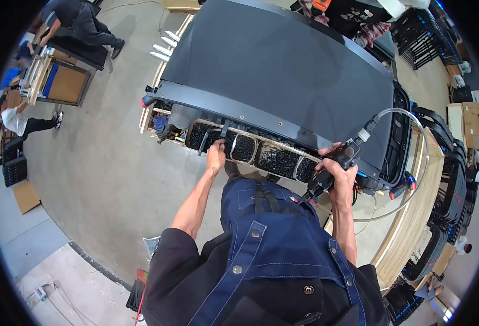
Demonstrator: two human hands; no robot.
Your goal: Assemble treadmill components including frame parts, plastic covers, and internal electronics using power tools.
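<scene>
My right hand (338, 171) is wrapped around a black power screwdriver (326, 176) with a clear hose on its upper end; its tip points down toward my apron. My left hand (216, 156) is at the front edge of a row of small bins, fingers drawn together beside a dark flat strip (224, 129). Whatever the fingertips hold, if anything, is hidden. Black screws or similar small fasteners (243, 148) fill several bins. Just beyond the bins lies a large dark grey panel (272, 65) with a metal front rim.
The clear hose (428, 146) loops at the right, above a wooden board (405, 225). Another driver with a red and black handle (399, 190) hangs by the panel's right corner. A co-worker (369, 16) stands across the panel; others work at the far left. Black frames (421, 41) are stacked right.
</scene>
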